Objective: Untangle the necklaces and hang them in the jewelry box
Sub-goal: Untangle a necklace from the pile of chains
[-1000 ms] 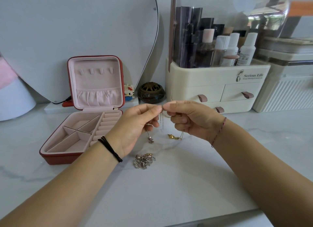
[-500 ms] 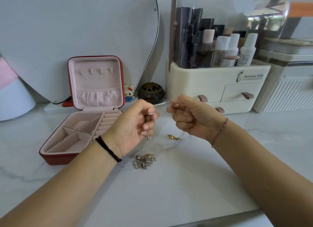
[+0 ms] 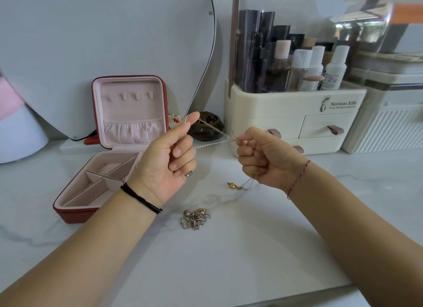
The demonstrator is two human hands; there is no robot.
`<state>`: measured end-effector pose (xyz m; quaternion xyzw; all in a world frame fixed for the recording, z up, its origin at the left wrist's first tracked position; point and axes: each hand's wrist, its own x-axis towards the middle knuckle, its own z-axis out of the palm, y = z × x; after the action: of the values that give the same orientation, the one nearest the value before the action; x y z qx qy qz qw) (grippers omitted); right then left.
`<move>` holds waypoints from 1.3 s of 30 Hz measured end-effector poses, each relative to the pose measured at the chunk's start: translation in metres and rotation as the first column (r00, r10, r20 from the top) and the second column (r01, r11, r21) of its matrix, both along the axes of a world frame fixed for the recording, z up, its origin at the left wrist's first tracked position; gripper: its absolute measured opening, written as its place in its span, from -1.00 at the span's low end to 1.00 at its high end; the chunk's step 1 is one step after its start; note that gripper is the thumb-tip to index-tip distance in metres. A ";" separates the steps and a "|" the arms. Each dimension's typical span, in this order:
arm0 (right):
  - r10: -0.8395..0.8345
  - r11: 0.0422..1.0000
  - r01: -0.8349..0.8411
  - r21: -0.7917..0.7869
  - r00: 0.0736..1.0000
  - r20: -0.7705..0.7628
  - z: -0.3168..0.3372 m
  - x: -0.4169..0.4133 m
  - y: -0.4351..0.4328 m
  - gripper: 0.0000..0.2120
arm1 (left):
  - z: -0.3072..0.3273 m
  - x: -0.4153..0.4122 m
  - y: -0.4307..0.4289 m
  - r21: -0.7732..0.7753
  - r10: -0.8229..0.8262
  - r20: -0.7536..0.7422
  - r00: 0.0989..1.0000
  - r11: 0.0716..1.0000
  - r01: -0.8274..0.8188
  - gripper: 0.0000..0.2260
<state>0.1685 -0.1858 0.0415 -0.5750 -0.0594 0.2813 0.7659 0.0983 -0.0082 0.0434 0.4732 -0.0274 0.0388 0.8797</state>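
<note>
A silver chain (image 3: 211,136) is pinched taut btwn left hand (image 3: 164,155) & right hand (image 3: 263,156) above the desk (image 3: 229,261); jewelry box (image 3: 128,123) at 9 o'clock, hooks bare; tangled pile (image 3: 195,218) at 6 untouched.

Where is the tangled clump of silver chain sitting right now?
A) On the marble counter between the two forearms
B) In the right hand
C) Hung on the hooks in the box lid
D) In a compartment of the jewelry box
A: the silver clump lies on the counter between the forearms, clear of the jewelry box, while the left hand and right hand stretch another chain.
</note>
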 end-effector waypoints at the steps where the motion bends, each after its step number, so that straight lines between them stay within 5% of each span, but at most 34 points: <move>1: -0.001 1.000 0.001 -0.011 1.000 0.013 0.000 0.000 0.000 -0.78 | 0.000 0.000 0.000 0.019 0.007 -0.002 1.000 1.000 -0.007 -0.77; 7: -0.031 0.999 0.035 -0.038 0.996 0.086 0.001 0.000 -0.003 -0.59 | -0.005 0.001 -0.003 0.302 0.152 0.038 0.988 0.941 -0.157 -0.75; 12: -0.076 0.995 0.086 -0.046 0.980 0.185 0.000 0.006 -0.008 -0.51 | -0.003 0.000 -0.003 0.336 0.194 0.066 0.979 0.919 -0.205 -0.72; 18: 0.142 0.947 -0.024 -0.322 0.926 0.351 0.004 0.005 -0.019 -0.79 | 0.000 0.000 -0.001 0.403 0.309 0.127 0.943 0.852 -0.333 -0.67; 26: 0.094 0.955 0.041 -0.294 0.899 0.427 0.002 0.005 -0.017 -0.80 | -0.009 0.001 -0.004 0.640 0.387 0.244 0.889 0.625 -0.447 -0.73; 39: 0.201 0.969 -0.122 -0.214 0.891 0.407 0.003 -0.010 0.001 -0.76 | -0.014 0.001 -0.013 0.744 0.306 0.270 0.913 0.536 -0.400 -0.90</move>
<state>0.1588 -0.1844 0.0448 -0.6833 -0.2468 0.2162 0.6523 0.0994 -0.0215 0.0292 0.8021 0.0075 0.2247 0.5532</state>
